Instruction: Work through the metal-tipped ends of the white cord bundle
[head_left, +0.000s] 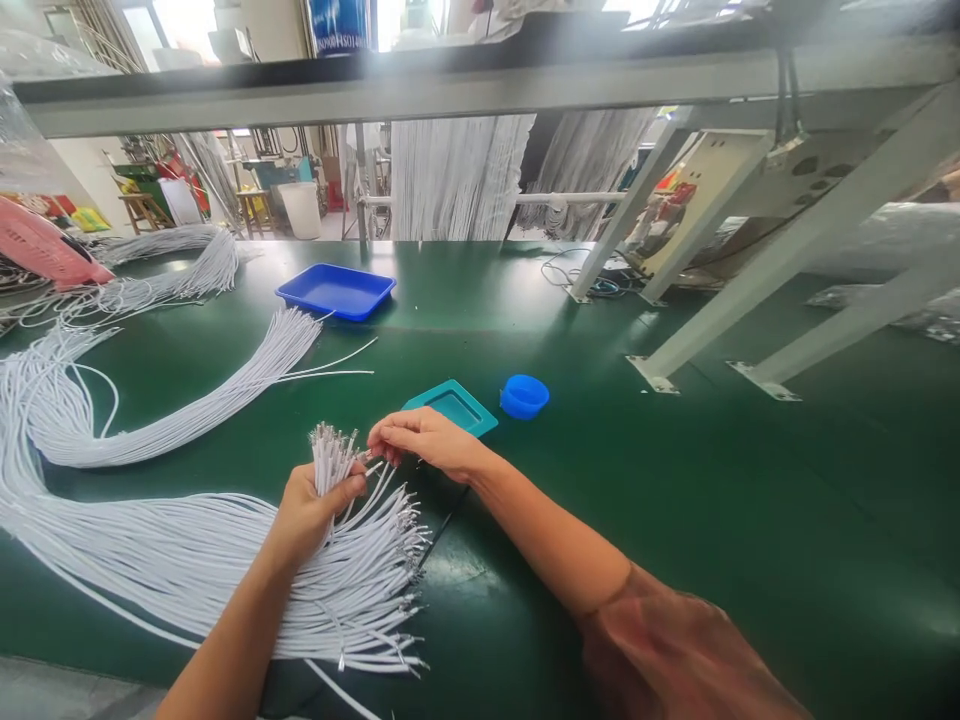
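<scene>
My left hand [311,515] is closed around a bundle of white cables [334,462], their stripped or metal-tipped ends pointing up. Just to the right, my right hand [424,440] is closed in a pinch at the tip of one white cable beside that bundle; its fingertips partly cover the end. Beneath both hands a thick spread of white cables [195,540] lies on the green table [675,560], with the ends fanned out to the right. A teal tray [472,412] sits just behind my right hand, with a small round blue container [525,397] next to it.
A blue rectangular tray [336,290] stands farther back. Another bundle of white cables [225,405] curves across the left, near a pink object [49,245]. White metal legs [720,300] are fixed to the tabletop at right, and a beam [420,95] crosses above.
</scene>
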